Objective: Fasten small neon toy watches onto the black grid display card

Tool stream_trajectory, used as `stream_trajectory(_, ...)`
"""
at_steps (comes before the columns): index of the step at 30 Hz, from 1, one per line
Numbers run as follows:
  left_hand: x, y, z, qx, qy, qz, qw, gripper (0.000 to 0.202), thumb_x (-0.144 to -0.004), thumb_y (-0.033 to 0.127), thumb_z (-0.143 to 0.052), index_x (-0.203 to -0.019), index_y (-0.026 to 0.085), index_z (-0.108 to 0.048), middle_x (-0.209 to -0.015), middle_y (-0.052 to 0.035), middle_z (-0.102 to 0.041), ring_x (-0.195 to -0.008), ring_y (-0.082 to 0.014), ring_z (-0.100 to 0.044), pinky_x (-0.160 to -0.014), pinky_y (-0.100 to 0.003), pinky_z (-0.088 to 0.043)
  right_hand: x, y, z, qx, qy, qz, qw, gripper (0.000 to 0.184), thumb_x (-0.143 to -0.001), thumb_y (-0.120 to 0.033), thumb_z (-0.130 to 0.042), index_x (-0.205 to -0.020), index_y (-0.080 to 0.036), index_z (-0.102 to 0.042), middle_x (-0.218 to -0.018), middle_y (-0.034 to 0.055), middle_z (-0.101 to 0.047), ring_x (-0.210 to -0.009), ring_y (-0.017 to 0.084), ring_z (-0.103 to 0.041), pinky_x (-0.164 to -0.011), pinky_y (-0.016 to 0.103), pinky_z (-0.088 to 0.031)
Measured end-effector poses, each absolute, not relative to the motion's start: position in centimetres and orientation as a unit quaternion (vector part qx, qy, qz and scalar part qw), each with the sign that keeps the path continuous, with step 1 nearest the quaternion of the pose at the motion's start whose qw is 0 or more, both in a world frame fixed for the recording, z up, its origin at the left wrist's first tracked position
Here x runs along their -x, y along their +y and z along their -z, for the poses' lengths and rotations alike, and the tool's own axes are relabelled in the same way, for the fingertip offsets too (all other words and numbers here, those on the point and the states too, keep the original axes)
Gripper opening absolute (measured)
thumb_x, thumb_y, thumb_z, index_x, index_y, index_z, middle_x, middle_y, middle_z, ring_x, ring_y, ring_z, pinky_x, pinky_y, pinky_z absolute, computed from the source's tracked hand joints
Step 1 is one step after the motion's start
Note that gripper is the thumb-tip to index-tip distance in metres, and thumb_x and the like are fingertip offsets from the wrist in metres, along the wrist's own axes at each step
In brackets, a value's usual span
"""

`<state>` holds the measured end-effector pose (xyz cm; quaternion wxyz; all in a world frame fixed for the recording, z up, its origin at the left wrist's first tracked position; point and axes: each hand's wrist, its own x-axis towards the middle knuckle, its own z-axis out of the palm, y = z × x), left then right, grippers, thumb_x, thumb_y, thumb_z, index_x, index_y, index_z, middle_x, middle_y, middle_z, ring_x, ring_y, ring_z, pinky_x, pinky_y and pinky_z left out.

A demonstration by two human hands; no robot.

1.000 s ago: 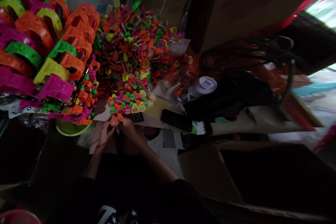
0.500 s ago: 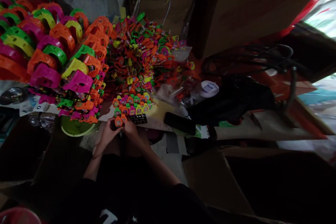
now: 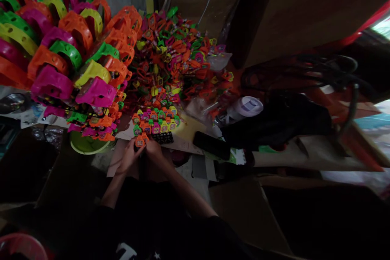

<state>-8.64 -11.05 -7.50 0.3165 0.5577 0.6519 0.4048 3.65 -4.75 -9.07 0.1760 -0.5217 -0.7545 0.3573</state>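
Note:
Rows of small bright toy watches [image 3: 156, 126] sit on a black grid tray [image 3: 164, 138] at the table's near edge. At the tray's near left corner is an orange toy watch [image 3: 140, 141], with another orange one touching it on the right. My left hand [image 3: 129, 155] pinches the orange watch from the left side. My right hand [image 3: 154, 151] has its fingers closed at the right side of the orange pair, by the tray's bare cells; its fingertips are partly hidden.
A big heap of loose toy watches [image 3: 173, 57] lies behind the tray. To the left stand stacked rows of filled watches [image 3: 63, 53] above a green basin [image 3: 88, 145]. A dark phone [image 3: 211, 145], a white-lidded bottle [image 3: 248, 106] and black cloth [image 3: 280, 118] lie rightward.
The whole view has shifted slightly, with the heap and tray a little further right in it. Both hands stay at the orange watches on the tray's near left corner.

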Motion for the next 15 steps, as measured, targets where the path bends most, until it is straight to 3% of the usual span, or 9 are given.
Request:
stream_trajectory(6,8.1,-10.7,8.3,-0.564,0.650,-0.412,0.298,0.039,-0.082,0.031,-0.063,-0.117,0.016,-0.055,-0.116,-0.0118,-0.062,-0.114,-0.0239,-0.057,-0.100,-0.038,-0.045,-4.1,-5.3,10.6,0.487,-0.753,-0.358,0.260,0.035,-0.088,-0.014,-0.040,-0.114,-0.016,-0.062,-0.115,0.0113,-0.066,-0.100,0.020,-0.063,-0.091,0.028,-0.049)
stream_trajectory(11,8.4,-10.8,8.3,-0.564,0.645,-0.419,0.300,0.032,-0.082,0.028,-0.062,-0.112,0.018,-0.059,-0.112,-0.0090,-0.065,-0.109,-0.0218,-0.060,-0.097,-0.035,-0.047,-4.8,-5.1,11.6,0.423,-0.794,-0.324,0.294,0.029,-0.086,-0.013,-0.045,-0.107,-0.017,-0.066,-0.112,0.0122,-0.067,-0.109,0.023,-0.060,-0.098,0.033,-0.047)
stream_trajectory(15,8.7,-11.3,8.8,-0.525,0.669,-0.407,0.333,0.029,-0.083,0.033,-0.063,-0.109,0.021,-0.061,-0.111,-0.0064,-0.067,-0.106,-0.0196,-0.062,-0.095,-0.032,-0.047,-5.5,-4.7,12.0,0.397,-0.799,-0.327,0.312,0.029,-0.089,-0.016,-0.044,-0.109,-0.015,-0.066,-0.112,0.0136,-0.067,-0.108,0.023,-0.061,-0.094,0.033,-0.049)
